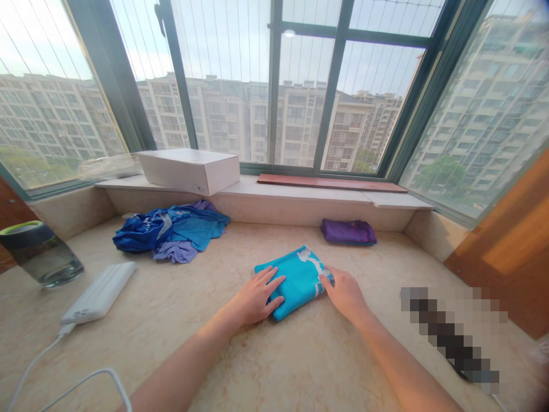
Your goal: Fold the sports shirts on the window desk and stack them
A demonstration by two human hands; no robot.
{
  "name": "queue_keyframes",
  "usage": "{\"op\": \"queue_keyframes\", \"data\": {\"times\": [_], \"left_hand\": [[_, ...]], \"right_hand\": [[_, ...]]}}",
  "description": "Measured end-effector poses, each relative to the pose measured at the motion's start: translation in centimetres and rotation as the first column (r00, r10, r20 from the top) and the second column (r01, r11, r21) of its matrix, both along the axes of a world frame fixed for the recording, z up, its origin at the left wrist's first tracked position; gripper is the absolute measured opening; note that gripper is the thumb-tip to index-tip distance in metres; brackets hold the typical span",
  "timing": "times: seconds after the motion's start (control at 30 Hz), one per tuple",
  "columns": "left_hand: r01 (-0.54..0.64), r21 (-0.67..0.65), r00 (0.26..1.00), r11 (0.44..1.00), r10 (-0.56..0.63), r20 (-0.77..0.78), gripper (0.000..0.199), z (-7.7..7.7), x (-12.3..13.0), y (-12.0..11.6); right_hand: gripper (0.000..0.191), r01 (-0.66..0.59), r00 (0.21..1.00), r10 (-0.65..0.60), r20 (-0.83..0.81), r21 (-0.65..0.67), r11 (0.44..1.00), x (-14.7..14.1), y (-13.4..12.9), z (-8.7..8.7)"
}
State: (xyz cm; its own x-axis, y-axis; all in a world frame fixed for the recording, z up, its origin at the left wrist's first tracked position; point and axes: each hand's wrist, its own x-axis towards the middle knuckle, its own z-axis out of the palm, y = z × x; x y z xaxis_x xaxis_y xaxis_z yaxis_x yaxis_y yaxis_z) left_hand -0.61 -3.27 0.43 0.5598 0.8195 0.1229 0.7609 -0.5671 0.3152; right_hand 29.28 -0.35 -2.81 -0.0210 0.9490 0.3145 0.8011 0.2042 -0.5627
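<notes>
A bright turquoise folded cloth (294,280) with a white print near its right end lies flat on the stone-patterned ledge. My left hand (257,294) rests on its left part, fingers spread and open over the fabric. At the right edge, my right hand (345,290) has its thumb on the cloth and its fingers bent around the border, closed on it. Further back on the left sits a loose heap of blue and lilac clothes (171,229). A folded purple bundle (348,232) lies behind my right hand.
A white box (189,169) stands on the raised sill, with a reddish board (330,183) along the window. To the left are a water bottle (43,254) and a white power bank (99,293) with its cable (36,357). A blurred dark object (454,337) lies right.
</notes>
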Motion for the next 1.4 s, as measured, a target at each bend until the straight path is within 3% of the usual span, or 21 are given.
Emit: {"op": "queue_keyframes", "data": {"times": [0.13,0.27,0.33,0.43,0.5,0.53,0.57,0.63,0.77,0.87,0.93,1.0,1.13,1.23,1.3,1.4], "left_hand": [[-0.001,0.014,1.0,1.0,0.001,0.006,0.06,-0.4,-0.1,0.2],[0.005,0.045,1.0,0.999,-0.005,0.014,0.058,-0.6,-0.3,0.3],[0.001,0.051,1.0,0.999,-0.001,0.002,0.057,-0.6,-0.2,0.2],[-0.011,0.049,1.0,0.999,0.012,-0.021,0.057,-0.5,-0.1,0.1],[-0.021,0.049,0.999,0.999,0.022,-0.029,0.058,-0.5,0.0,0.0],[-0.026,0.051,0.999,0.998,0.028,-0.027,0.058,-0.5,0.1,0.0],[-0.032,0.053,0.999,0.998,0.033,-0.022,0.058,-0.5,0.1,0.0],[-0.04,0.058,0.999,0.997,0.041,-0.01,0.058,-0.6,0.1,-0.1],[-0.036,0.064,0.999,0.997,0.037,-0.019,0.059,-0.6,0.0,-0.2],[-0.036,0.065,0.999,0.997,0.038,-0.028,0.06,-0.5,0.0,-0.3],[-0.044,0.079,0.998,0.996,0.047,-0.034,0.058,-0.4,0.0,-0.3],[-0.058,0.104,0.997,0.993,0.063,-0.043,0.057,-0.3,-0.1,-0.4],[-0.1,0.122,0.992,0.987,0.108,-0.063,0.055,-0.1,0.0,-0.6],[-0.115,0.107,0.99,0.988,0.123,-0.069,0.053,0.1,0.2,-0.7],[-0.121,0.099,0.99,0.988,0.127,-0.054,0.053,0.1,0.3,-0.8],[-0.134,0.116,0.991,0.984,0.133,0.012,0.053,-0.1,0.3,-0.6]], "right_hand": [[0.041,0.045,0.998,-0.045,-0.033,-0.027,0.999,-0.2,0.2,-0.3],[0.045,-0.005,0.942,-0.02,-0.336,-0.074,0.997,-0.6,0.6,0.1],[0.058,-0.054,0.837,-0.028,-0.547,-0.134,0.99,-1.2,0.7,0.9],[0.075,-0.094,0.549,-0.068,-0.833,-0.142,0.985,-2.7,0.4,2.5],[0.067,-0.167,0.405,-0.032,-0.914,-0.108,0.98,-3.9,-0.1,3.5],[0.061,-0.247,0.386,0.0,-0.923,-0.104,0.963,-4.4,-0.3,3.8],[0.056,-0.334,0.401,0.033,-0.915,-0.113,0.936,-4.9,-0.6,4.0],[0.054,-0.423,0.507,0.092,-0.857,-0.154,0.893,-5.5,-1.0,3.9],[0.059,-0.223,0.774,0.098,-0.625,-0.124,0.967,-6.0,-1.5,2.4],[0.062,-0.206,0.87,0.168,-0.463,-0.033,0.978,-6.7,-1.8,1.6],[0.064,-0.27,0.872,0.264,-0.412,0.045,0.962,-7.5,-1.9,1.5],[0.06,-0.266,0.862,0.281,-0.422,0.093,0.959,-8.4,-1.6,1.6],[0.04,-0.105,0.897,0.13,-0.423,0.082,0.991,-9.1,-0.4,1.8],[0.035,-0.052,0.923,0.049,-0.382,0.004,0.999,-8.8,0.6,1.7],[0.03,-0.042,0.896,0.035,-0.443,-0.007,0.999,-8.6,1.2,1.7],[0.022,-0.038,0.788,0.076,-0.611,0.075,0.996,-8.3,2.4,2.2]]}}
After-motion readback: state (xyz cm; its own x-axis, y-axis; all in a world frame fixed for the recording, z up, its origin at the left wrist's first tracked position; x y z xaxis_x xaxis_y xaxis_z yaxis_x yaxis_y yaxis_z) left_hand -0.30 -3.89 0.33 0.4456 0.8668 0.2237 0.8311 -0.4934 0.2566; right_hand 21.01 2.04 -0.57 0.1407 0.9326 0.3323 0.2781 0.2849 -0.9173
